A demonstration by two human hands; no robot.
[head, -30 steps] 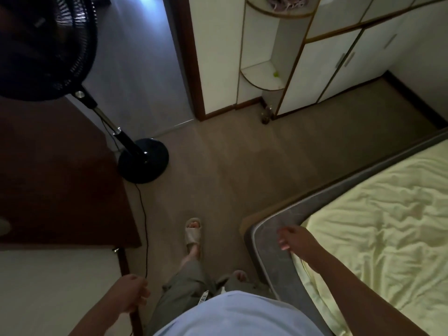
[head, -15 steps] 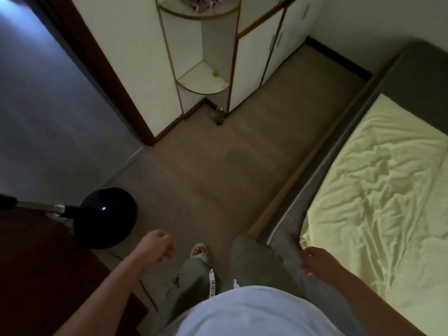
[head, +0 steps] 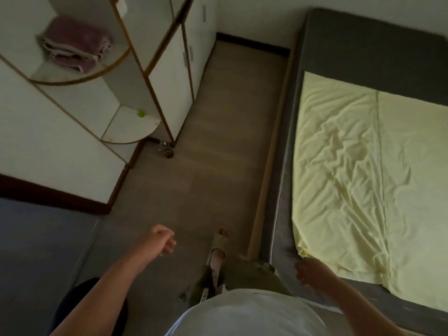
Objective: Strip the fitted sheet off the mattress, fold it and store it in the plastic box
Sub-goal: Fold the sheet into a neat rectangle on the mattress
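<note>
Yellow sheet (head: 363,166) lies loose and rumpled atop the grey mattress (head: 363,44), corners freed, so stripping looks mostly done; folding and boxing remain. Left hand (head: 160,241) hangs loosely curled, empty; right hand (head: 312,270) hovers relaxed beside the sheet's near corner, grasping nothing.

No lettering, brand or number can be read anywhere in this dim bedroom view. The one candidate is a small white tag (head: 205,296) hanging on the person's trousers (head: 244,275), near the bottom of the frame. It carries a column of dark marks, but they are too blurred to make out.
</note>
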